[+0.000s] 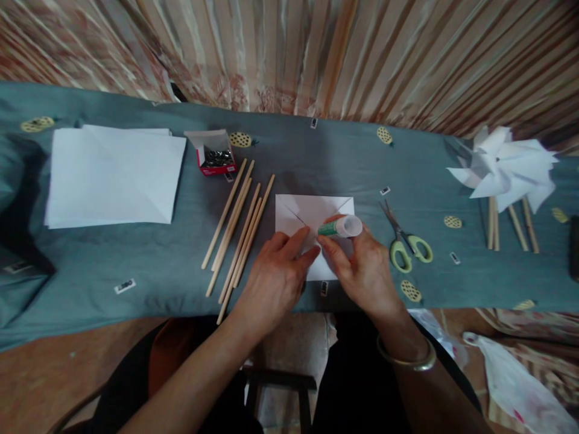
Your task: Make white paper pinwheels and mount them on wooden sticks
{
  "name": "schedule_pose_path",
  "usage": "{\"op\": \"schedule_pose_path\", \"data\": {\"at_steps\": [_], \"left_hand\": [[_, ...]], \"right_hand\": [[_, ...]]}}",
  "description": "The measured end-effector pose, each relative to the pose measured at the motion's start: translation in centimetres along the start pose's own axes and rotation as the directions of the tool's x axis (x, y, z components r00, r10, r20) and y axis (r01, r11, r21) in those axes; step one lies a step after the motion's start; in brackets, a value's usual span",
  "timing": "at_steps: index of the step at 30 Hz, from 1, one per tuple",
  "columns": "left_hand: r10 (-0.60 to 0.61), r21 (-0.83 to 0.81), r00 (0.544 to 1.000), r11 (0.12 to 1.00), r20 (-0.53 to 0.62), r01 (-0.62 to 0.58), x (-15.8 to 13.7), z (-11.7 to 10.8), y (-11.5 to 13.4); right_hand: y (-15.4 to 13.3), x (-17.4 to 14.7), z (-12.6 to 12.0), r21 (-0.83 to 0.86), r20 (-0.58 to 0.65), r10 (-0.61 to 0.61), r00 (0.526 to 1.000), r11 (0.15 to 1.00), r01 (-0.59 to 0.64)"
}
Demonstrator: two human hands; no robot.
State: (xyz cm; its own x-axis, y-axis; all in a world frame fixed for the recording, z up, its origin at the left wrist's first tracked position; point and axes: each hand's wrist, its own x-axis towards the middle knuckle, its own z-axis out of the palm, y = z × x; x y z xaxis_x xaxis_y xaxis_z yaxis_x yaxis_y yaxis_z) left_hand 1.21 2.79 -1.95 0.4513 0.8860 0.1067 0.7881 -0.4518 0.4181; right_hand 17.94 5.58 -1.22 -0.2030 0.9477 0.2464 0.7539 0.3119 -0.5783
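Note:
A square of white paper (316, 207) with slits running in from its corners lies on the cloth in front of me. My left hand (283, 265) rests on its left part, thumb and index finger apart and touching the sheet near the middle. In my right hand (362, 262) is a glue stick (337, 227) with a green label, tilted over the paper's centre. Its lower tip is hidden by my fingers. Scissors (400, 238) with light green handles lie open to the right of that hand. Several wooden sticks (242, 232) lie left of the paper.
A stack of white paper (113, 178) lies at the left. Behind the sticks stands an open red box (216, 160) of small dark metal pieces. White paper pinwheels (506, 163) on sticks lie at the right. A pleated curtain (294, 54) hangs behind the table.

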Motion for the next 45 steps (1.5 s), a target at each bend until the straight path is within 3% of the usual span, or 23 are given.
{"op": "schedule_pose_path", "data": {"at_steps": [18,27,39,42,45], "left_hand": [[0.006,-0.015,1.0,1.0,-0.025,-0.006,-0.12,0.23,0.06],[0.005,-0.007,1.0,1.0,-0.028,-0.005,-0.2,0.16,0.05],[0.005,-0.001,0.999,1.0,-0.033,-0.005,-0.13,0.21,0.15],[-0.003,-0.002,0.999,1.0,-0.033,0.003,-0.18,0.25,0.13],[-0.002,-0.018,1.0,1.0,-0.027,0.001,-0.21,0.24,0.08]], "right_hand": [[0.29,-0.18,0.24,-0.073,-0.041,-0.011,0.999,0.997,0.008],[-0.36,0.0,-0.31,-0.079,0.029,-0.066,0.997,0.995,0.068],[-0.27,-0.11,-0.59,-0.044,0.024,-0.069,0.997,0.997,0.07],[-0.25,-0.14,-0.63,-0.01,0.034,-0.027,0.999,1.0,0.027],[0.12,-0.17,-0.7,0.078,0.067,0.113,0.991,0.99,-0.118]]}}
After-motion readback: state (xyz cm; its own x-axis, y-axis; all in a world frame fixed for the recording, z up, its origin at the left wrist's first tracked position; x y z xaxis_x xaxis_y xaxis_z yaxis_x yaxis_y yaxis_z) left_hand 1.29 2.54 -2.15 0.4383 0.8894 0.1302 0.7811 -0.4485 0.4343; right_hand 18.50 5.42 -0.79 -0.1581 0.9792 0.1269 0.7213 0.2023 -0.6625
